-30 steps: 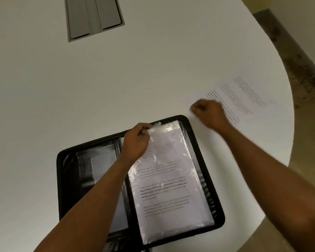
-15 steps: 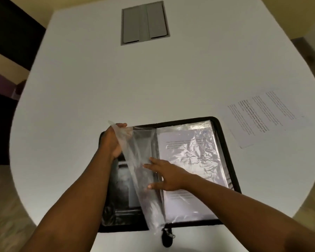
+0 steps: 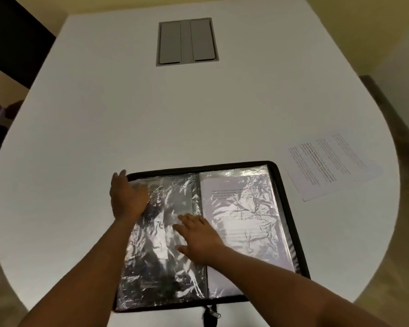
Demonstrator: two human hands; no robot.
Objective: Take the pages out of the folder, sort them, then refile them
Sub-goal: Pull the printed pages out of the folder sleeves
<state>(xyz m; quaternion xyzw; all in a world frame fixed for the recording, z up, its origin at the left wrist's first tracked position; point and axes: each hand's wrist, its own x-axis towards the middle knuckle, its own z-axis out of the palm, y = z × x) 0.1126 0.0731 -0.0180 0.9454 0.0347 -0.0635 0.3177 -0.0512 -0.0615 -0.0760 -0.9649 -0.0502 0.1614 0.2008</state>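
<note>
Flattening the empty sleeve, next page waiting on the right

We press the turned plastic sleeve [image 3: 161, 244] flat in the open zip folder [image 3: 291, 208] near us on the worktop [image 3: 128, 114]; best smooth outward from the spine so it lies clear. Left hand [image 3: 126, 197] and right hand [image 3: 198, 237] lie flat, fingers straight, gripping nothing. One filled sleeve [image 3: 243, 215] sits on the right; a loose page [image 3: 328, 164] lies further right.
</note>
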